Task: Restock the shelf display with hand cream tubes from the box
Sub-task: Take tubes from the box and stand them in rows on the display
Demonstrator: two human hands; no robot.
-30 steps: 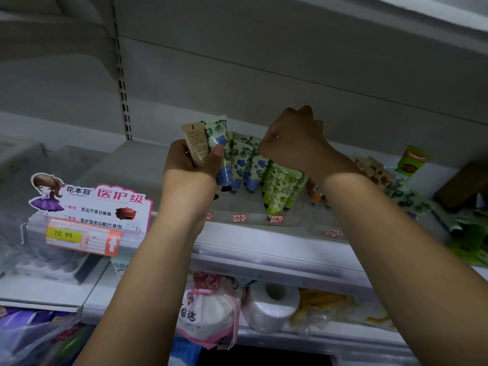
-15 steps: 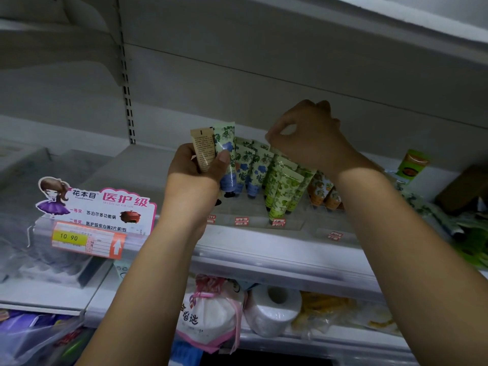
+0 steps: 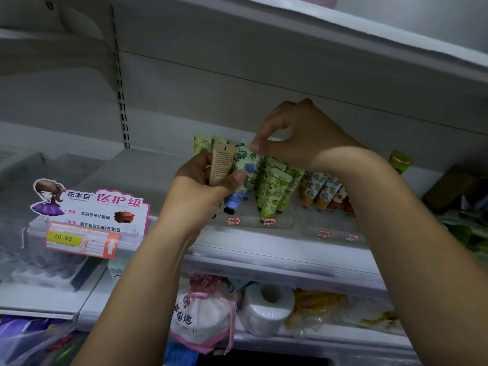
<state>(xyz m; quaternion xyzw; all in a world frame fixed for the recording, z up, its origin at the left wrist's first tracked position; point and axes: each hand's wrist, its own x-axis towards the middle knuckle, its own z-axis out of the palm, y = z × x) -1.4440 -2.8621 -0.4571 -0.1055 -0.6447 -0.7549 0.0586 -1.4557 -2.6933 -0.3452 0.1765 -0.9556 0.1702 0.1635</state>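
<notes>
The left hand point(image 3: 200, 186) hides the bottom of the beige tube point(image 3: 221, 166). The wrist of the right hand point(image 3: 298, 136) hides the tops of the orange tubes point(image 3: 320, 190). The red tags point(image 3: 269, 221) are too small to read. At 3 o'clock a blurry brown box point(image 3: 454, 186) runs off the edge

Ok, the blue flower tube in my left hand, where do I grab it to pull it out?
Pinch the blue tube by its flat crimped top, coming from above and the right. That end stands free above the left hand, whose thumb presses across the tube's middle, and the cap points down. The right hand has its fingers pinching there.
</notes>
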